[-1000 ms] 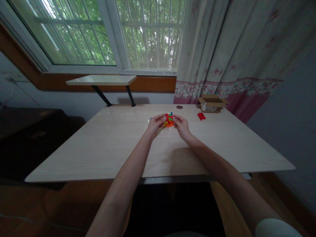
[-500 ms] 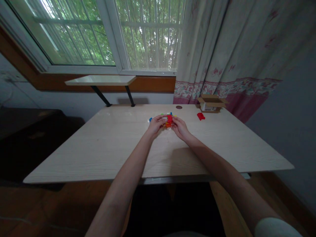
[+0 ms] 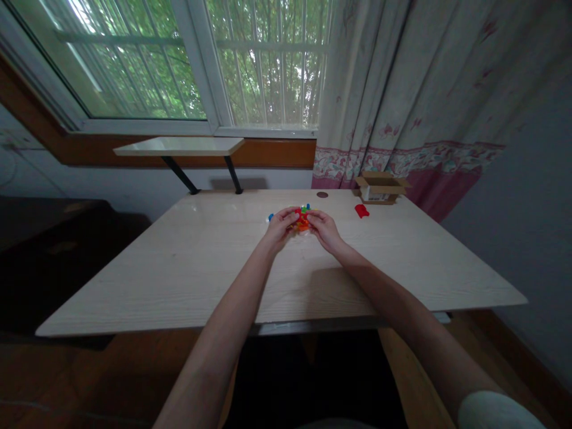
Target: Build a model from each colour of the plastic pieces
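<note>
Close together over the far middle of the table, my left hand (image 3: pixel 282 223) and my right hand (image 3: pixel 325 229) both grip a small red plastic piece (image 3: pixel 302 217) between thumbs and fingers. Its exact shape is partly covered by the fingertips. Around and beneath the hands lie small coloured pieces: orange bits (image 3: pixel 302 227), a green one (image 3: pixel 304 209) and a blue one (image 3: pixel 308 206). Another blue piece (image 3: pixel 270 217) sits just left of my left hand. They are too small to name.
A flat red piece (image 3: pixel 361 211) lies to the right, in front of an open cardboard box (image 3: pixel 382 188). A round brown disc (image 3: pixel 322 195) is near the back edge of the pale table (image 3: pixel 147 280). A raised shelf (image 3: pixel 183 145) stands at back left.
The red piece has been tilted or lowered between my fingers, so less of it shows and a green piece behind it appears. Both hands stay nearly in place; the view shifts slightly.
</note>
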`<state>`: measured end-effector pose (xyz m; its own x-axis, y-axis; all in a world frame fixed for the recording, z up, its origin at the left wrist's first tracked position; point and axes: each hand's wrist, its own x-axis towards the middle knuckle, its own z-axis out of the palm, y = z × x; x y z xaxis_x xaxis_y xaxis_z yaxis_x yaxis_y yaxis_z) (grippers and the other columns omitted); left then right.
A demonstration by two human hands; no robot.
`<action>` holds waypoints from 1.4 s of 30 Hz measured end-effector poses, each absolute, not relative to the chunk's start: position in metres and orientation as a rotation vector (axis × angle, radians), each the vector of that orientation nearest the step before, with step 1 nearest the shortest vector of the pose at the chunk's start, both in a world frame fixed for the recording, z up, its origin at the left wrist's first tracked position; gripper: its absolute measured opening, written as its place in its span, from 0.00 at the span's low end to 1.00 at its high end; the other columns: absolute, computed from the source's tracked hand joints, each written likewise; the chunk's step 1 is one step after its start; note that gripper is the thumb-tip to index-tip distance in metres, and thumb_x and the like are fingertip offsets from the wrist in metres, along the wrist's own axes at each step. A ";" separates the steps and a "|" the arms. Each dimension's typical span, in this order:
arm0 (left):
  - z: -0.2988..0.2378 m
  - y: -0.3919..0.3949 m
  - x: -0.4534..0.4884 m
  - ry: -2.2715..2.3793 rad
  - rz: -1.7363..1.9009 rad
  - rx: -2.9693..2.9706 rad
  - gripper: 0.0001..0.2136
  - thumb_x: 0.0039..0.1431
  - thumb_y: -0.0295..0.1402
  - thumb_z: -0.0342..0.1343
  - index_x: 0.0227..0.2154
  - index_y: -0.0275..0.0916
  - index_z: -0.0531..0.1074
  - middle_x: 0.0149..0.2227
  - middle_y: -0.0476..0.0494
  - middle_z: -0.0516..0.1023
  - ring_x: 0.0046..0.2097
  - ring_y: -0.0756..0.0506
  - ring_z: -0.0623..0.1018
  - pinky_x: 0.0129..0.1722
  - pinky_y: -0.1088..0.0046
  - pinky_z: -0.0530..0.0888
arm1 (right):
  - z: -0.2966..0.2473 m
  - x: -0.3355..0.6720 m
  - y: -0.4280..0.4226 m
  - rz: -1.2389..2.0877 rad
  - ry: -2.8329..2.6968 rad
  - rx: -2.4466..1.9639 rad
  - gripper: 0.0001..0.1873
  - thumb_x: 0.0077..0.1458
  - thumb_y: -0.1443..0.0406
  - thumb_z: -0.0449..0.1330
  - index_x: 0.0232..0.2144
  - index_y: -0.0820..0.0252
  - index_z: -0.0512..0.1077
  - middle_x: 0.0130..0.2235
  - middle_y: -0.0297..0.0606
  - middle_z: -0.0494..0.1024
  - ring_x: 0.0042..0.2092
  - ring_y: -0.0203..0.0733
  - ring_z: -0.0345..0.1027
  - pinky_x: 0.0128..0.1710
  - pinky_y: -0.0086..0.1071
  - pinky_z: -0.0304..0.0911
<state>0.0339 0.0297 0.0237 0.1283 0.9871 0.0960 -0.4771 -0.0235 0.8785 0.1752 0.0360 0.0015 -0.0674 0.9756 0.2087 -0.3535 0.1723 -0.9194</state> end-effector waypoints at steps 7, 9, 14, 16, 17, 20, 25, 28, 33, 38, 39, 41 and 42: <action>0.015 0.038 0.031 0.825 1.346 0.963 0.18 0.33 0.35 0.69 0.31 0.33 0.76 0.26 0.45 0.77 0.24 0.53 0.72 0.23 0.79 0.66 | 0.004 0.186 0.042 0.954 -1.418 -0.835 0.15 0.38 0.56 0.66 0.29 0.58 0.74 0.30 0.35 0.77 0.31 0.36 0.69 0.36 0.33 0.65; 0.012 0.041 0.031 0.852 1.341 0.991 0.18 0.33 0.37 0.69 0.30 0.34 0.77 0.26 0.45 0.77 0.24 0.53 0.72 0.23 0.79 0.66 | 0.005 0.190 0.041 0.840 -1.522 -0.855 0.14 0.41 0.57 0.65 0.30 0.57 0.74 0.31 0.36 0.77 0.32 0.37 0.69 0.36 0.33 0.65; 0.009 0.044 0.031 0.901 1.355 1.035 0.20 0.30 0.40 0.69 0.29 0.34 0.77 0.24 0.45 0.76 0.23 0.53 0.70 0.21 0.78 0.64 | 0.008 0.199 0.037 0.500 -1.750 -0.896 0.11 0.45 0.59 0.64 0.33 0.56 0.75 0.34 0.37 0.77 0.35 0.40 0.68 0.40 0.35 0.63; 0.008 0.045 0.031 0.930 1.350 1.059 0.20 0.30 0.41 0.69 0.29 0.34 0.77 0.23 0.46 0.75 0.21 0.54 0.68 0.20 0.79 0.61 | 0.010 0.201 0.036 0.387 -1.821 -0.900 0.11 0.46 0.59 0.63 0.33 0.56 0.75 0.35 0.39 0.76 0.37 0.41 0.68 0.41 0.36 0.62; 0.008 0.045 0.031 0.945 1.349 1.073 0.20 0.30 0.41 0.69 0.28 0.34 0.78 0.22 0.46 0.75 0.20 0.55 0.67 0.19 0.79 0.60 | 0.011 0.202 0.036 0.351 -1.848 -0.903 0.11 0.47 0.59 0.62 0.34 0.56 0.75 0.36 0.39 0.76 0.38 0.42 0.68 0.42 0.36 0.62; 0.008 0.045 0.031 0.973 1.355 1.097 0.20 0.29 0.42 0.69 0.27 0.34 0.77 0.18 0.48 0.72 0.18 0.56 0.63 0.17 0.79 0.56 | 0.014 0.204 0.034 0.322 -1.896 -0.906 0.16 0.48 0.60 0.61 0.41 0.54 0.73 0.40 0.40 0.76 0.42 0.43 0.68 0.45 0.37 0.61; 0.015 0.039 0.033 0.974 1.334 1.141 0.20 0.29 0.43 0.69 0.25 0.34 0.78 0.15 0.51 0.68 0.17 0.56 0.60 0.16 0.79 0.53 | 0.018 0.207 0.033 0.346 -1.961 -0.830 0.25 0.45 0.60 0.64 0.49 0.51 0.69 0.46 0.40 0.73 0.48 0.45 0.66 0.49 0.39 0.58; 0.018 0.036 0.033 0.962 1.304 1.159 0.19 0.30 0.43 0.69 0.26 0.34 0.78 0.15 0.50 0.69 0.17 0.56 0.60 0.16 0.79 0.53 | 0.018 0.208 0.032 0.355 -1.989 -0.803 0.24 0.44 0.59 0.65 0.46 0.51 0.71 0.45 0.41 0.74 0.47 0.45 0.66 0.50 0.40 0.58; 0.017 0.037 0.032 0.926 1.305 1.149 0.19 0.31 0.41 0.68 0.27 0.34 0.78 0.17 0.48 0.71 0.18 0.56 0.62 0.17 0.78 0.54 | 0.019 0.207 0.031 0.370 -1.960 -0.840 0.23 0.43 0.58 0.66 0.44 0.51 0.72 0.44 0.41 0.74 0.47 0.46 0.66 0.49 0.40 0.59; 0.020 0.035 0.034 0.879 1.283 1.139 0.18 0.31 0.39 0.69 0.27 0.34 0.78 0.18 0.49 0.71 0.18 0.56 0.61 0.17 0.79 0.55 | 0.020 0.205 0.029 0.404 -1.976 -0.785 0.24 0.43 0.56 0.66 0.45 0.51 0.71 0.45 0.40 0.74 0.47 0.46 0.66 0.49 0.40 0.58; 0.021 0.034 0.034 0.874 1.290 1.132 0.17 0.31 0.39 0.69 0.27 0.34 0.78 0.18 0.49 0.72 0.18 0.57 0.61 0.17 0.79 0.55 | 0.019 0.205 0.030 0.396 -1.964 -0.801 0.24 0.43 0.56 0.66 0.44 0.51 0.71 0.44 0.40 0.74 0.47 0.46 0.66 0.49 0.40 0.58; 0.023 0.032 0.035 0.864 1.299 1.121 0.17 0.31 0.37 0.69 0.27 0.34 0.77 0.19 0.48 0.73 0.18 0.56 0.62 0.17 0.79 0.55 | 0.018 0.204 0.030 0.374 -1.918 -0.857 0.24 0.41 0.56 0.67 0.43 0.52 0.71 0.43 0.41 0.74 0.46 0.47 0.66 0.49 0.41 0.58; 0.023 0.032 0.036 0.858 1.303 1.115 0.17 0.31 0.36 0.69 0.27 0.34 0.77 0.19 0.48 0.74 0.18 0.56 0.63 0.17 0.79 0.55 | 0.017 0.204 0.030 0.367 -1.894 -0.884 0.24 0.40 0.57 0.67 0.43 0.52 0.71 0.43 0.41 0.74 0.46 0.47 0.66 0.48 0.41 0.58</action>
<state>0.0357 0.0318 0.0229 0.1129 0.9877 0.1083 -0.2906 -0.0714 0.9542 0.2041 0.0301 0.0173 -0.2593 0.7139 0.6505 0.4196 0.6899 -0.5899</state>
